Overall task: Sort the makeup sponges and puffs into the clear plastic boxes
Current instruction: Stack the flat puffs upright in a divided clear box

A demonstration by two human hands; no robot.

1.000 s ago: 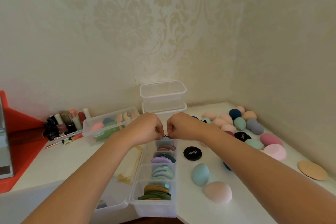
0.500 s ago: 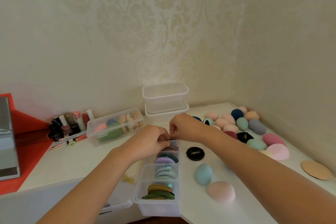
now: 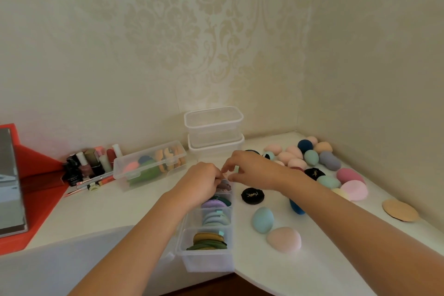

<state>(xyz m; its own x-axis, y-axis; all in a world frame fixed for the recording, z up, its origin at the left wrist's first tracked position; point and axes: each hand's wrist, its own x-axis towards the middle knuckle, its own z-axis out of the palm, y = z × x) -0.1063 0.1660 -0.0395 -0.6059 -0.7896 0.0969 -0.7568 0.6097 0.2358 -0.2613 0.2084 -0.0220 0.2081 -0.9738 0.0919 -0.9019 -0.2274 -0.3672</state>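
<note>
A long clear divided box [image 3: 206,264] lies in front of me, holding flat puffs: olive and green ones [image 3: 209,241], light blue ones [image 3: 215,217], purple ones [image 3: 212,204]. My left hand [image 3: 201,182] reaches into its far compartment, fingers curled on a mauve puff [image 3: 224,186]. My right hand [image 3: 252,168] hovers just right of it, fingers loosely spread and holding nothing I can see. Loose egg sponges [image 3: 310,154] crowd the back right corner. A teal sponge [image 3: 262,220], a pink sponge [image 3: 284,239] and a black cushion puff [image 3: 253,195] lie beside the box.
A second clear box [image 3: 120,173] with sponges and puffs sits at the left, and two empty clear boxes [image 3: 213,127] are stacked against the wall. Nail polish bottles [image 3: 89,163] stand by a red tray [image 3: 36,187]. A tan flat puff [image 3: 400,210] lies far right.
Both hands pinched something together above the box. My left hand has since sunk into the far compartment, and my right hand has let go and spread its fingers.
</note>
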